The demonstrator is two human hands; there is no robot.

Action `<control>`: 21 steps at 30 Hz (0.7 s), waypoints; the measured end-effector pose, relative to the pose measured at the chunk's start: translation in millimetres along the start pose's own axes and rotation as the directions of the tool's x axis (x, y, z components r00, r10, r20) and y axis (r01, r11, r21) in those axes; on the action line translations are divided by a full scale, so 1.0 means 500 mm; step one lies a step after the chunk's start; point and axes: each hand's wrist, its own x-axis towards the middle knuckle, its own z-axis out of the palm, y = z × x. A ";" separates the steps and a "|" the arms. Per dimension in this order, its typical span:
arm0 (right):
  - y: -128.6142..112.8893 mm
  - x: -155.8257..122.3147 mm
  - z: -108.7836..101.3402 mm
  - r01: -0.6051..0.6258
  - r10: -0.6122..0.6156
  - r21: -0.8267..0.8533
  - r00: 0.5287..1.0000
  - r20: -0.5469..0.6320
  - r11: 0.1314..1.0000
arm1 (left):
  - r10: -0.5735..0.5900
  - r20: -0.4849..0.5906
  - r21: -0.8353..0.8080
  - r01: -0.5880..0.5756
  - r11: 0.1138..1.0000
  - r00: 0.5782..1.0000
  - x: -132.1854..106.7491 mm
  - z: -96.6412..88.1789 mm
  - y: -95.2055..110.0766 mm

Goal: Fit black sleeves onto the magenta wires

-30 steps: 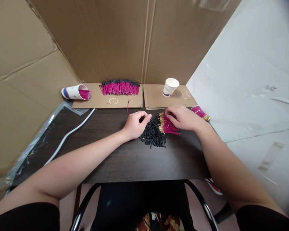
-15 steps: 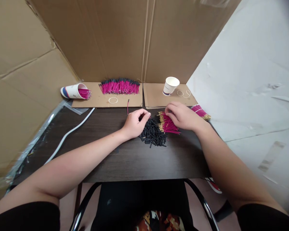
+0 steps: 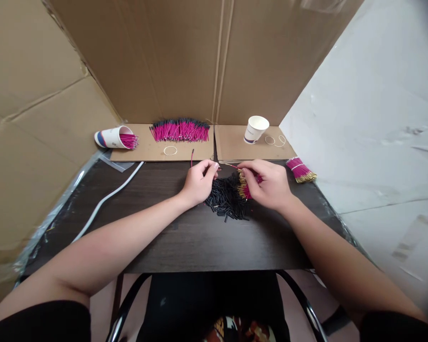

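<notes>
My left hand is closed in a pinch at the left edge of a heap of short black sleeves; what sits between its fingertips is too small to make out. My right hand pinches a thin pink wire, whose gold end points toward the left fingertips. Under the right hand lies a pile of pink wires with gold tips, partly covered by that hand. A single pink wire with a black end shows just beyond my left hand; its lower part is hidden.
Pink wires with black ends lie in a row on the cardboard. A tipped paper cup holds more wires; another paper cup stands upright by rubber bands. A banded wire bundle lies right. A white cable crosses the left.
My right hand has lifted off the pile slightly and moved left, now with one pink wire between its fingers. My left hand stays nearly in place. The view has shifted a little.
</notes>
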 end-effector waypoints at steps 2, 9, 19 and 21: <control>0.005 -0.001 0.000 0.006 -0.007 -0.014 1.000 -0.029 1.000 | -0.007 -0.003 -0.037 0.007 0.999 1.000 0.003 0.000 -0.002; 0.008 -0.007 0.010 0.034 -0.034 0.033 0.999 0.009 0.999 | -0.010 -0.005 -0.066 0.010 0.998 1.000 0.004 0.000 0.000; 0.006 -0.009 0.015 -0.033 0.030 0.049 0.998 0.059 0.998 | 0.025 0.014 -0.021 -0.025 0.999 1.000 0.002 -0.002 0.006; 0.007 -0.009 0.016 -0.035 0.032 0.046 0.998 0.061 0.998 | 0.029 0.019 -0.014 -0.029 0.999 0.999 0.000 -0.002 0.007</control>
